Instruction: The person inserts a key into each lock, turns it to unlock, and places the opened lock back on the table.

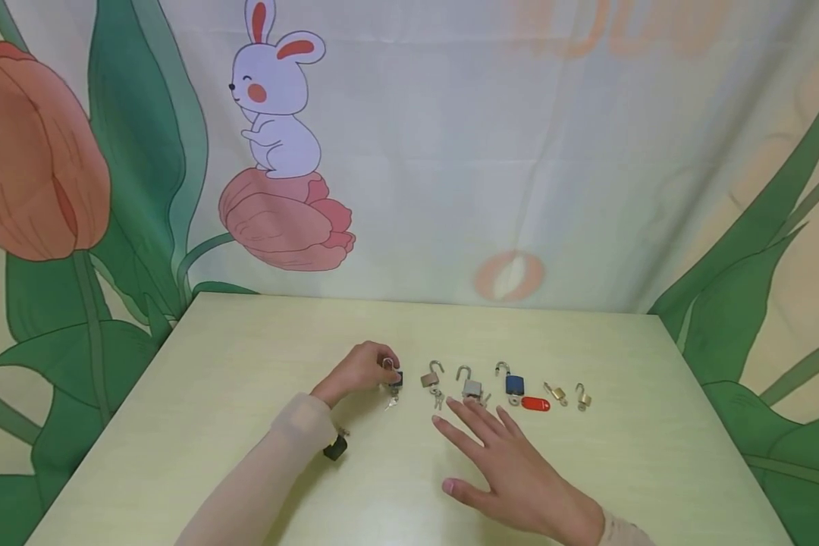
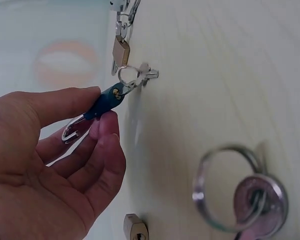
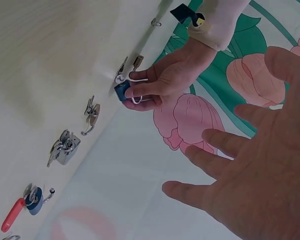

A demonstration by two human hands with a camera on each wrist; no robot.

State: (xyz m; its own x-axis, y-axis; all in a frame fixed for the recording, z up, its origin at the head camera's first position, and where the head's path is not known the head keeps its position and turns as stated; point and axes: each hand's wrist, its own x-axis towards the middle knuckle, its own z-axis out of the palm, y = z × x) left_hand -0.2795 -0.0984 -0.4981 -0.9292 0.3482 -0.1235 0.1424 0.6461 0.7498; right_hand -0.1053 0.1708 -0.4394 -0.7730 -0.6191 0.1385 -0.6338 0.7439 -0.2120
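Observation:
My left hand (image 1: 367, 365) pinches a small blue padlock (image 2: 105, 101) between thumb and fingers. Its shackle is open, and keys (image 2: 149, 74) hang on a ring from its lower end. A brass padlock (image 3: 138, 62) lies beside this hand, hidden behind it in the head view. To the right is another brass-coloured padlock (image 1: 429, 378) with keys and a raised shackle. My right hand (image 1: 512, 470) hovers palm down with its fingers spread, holding nothing. Just beyond its fingertips lies a silver padlock (image 1: 472, 388) with keys.
Farther right in the row are a larger blue padlock (image 1: 515, 385) with a red tag (image 1: 535, 404) and two small brass padlocks, one (image 1: 557, 393) left of the other (image 1: 583, 400). A metal key ring (image 2: 202, 190) lies near the left wrist. A printed curtain (image 1: 416, 152) hangs behind the table (image 1: 246, 326).

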